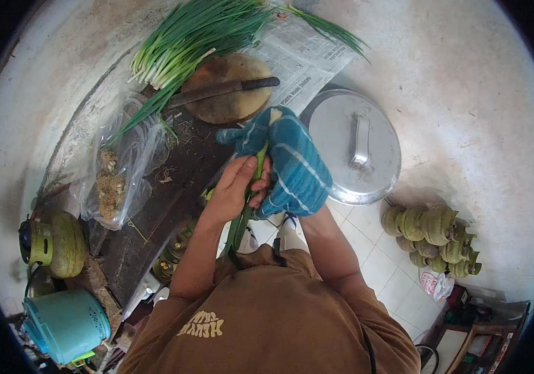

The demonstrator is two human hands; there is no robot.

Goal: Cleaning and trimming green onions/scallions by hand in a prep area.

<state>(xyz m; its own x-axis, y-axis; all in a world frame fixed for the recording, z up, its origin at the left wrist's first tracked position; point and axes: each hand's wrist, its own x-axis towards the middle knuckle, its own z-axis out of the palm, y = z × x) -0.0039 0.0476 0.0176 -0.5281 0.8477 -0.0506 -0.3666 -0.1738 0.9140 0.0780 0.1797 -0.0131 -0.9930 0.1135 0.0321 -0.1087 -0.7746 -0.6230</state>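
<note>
My left hand (235,189) is closed around a green leek or spring onion stalk (263,152), thumb along its side. The stalk's leaves (239,229) hang down towards my shirt. A teal plaid cloth (297,161) covers my right hand, so only the wrist (311,226) shows plainly. The cloth is bunched around the upper stalk, and the pale root end (275,116) pokes out at its top. Beyond my hands, a knife (220,91) with a dark handle lies across a round wooden chopping board (243,107).
A big bundle of spring onions (192,42) lies behind the board, beside newspaper (313,51). Left is a clear plastic bag (129,187) of root trimmings. A lidded metal pot (337,131) stands right. Gas cylinders (435,226) are stacked by the wall; a teal bucket (73,322) stands lower left.
</note>
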